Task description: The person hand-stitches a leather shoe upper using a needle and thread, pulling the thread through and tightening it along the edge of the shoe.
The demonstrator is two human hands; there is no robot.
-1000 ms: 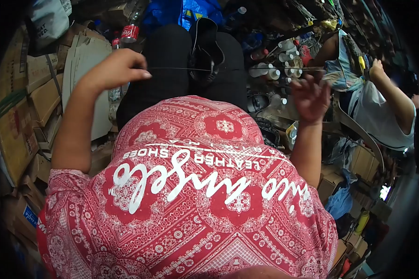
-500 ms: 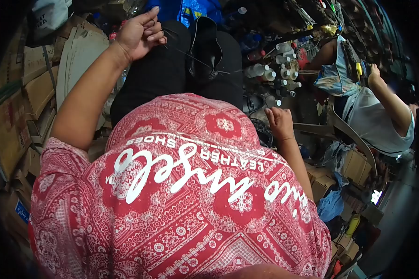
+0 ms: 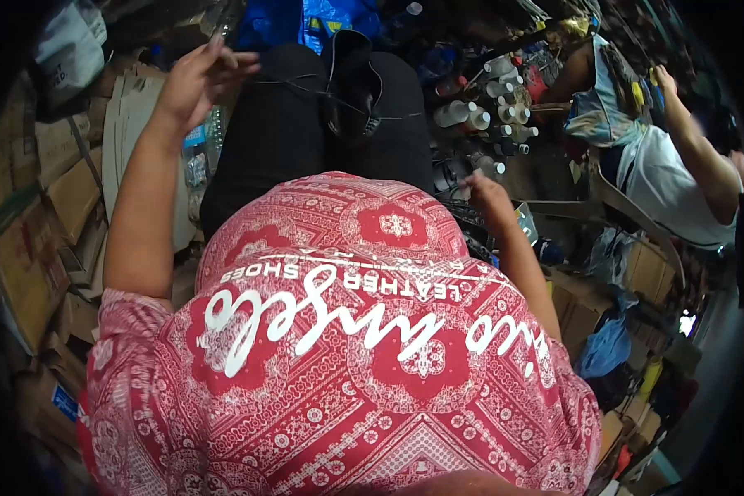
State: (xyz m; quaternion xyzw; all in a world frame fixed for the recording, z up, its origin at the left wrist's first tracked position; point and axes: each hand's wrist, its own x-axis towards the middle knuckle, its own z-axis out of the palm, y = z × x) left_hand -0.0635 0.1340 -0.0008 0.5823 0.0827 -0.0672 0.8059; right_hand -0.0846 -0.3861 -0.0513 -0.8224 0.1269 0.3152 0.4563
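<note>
A black shoe-like piece [image 3: 351, 91] is held between my knees, on my black trousers [image 3: 277, 140]. Thin dark thread [image 3: 293, 81] runs from it to the left, across my thigh toward my left hand [image 3: 198, 81]. That hand is raised beside my left knee with its fingers spread; whether the thread passes between them is too fine to tell. To the right of my thigh, my right hand [image 3: 488, 198] is small and blurred, its fingers bent, and what it holds, if anything, cannot be made out.
Bottles [image 3: 504, 103] crowd the floor right of my knees. Cardboard [image 3: 78, 186] is stacked at the left. A blue bag [image 3: 281, 23] lies beyond my knees. Another person in a white shirt [image 3: 665, 186] sits at the right, near a curved chair part [image 3: 628, 211].
My left hand has moved down and left and its fingers have opened out. My right hand has shifted slightly. The thread now lies slacker over my left thigh.
</note>
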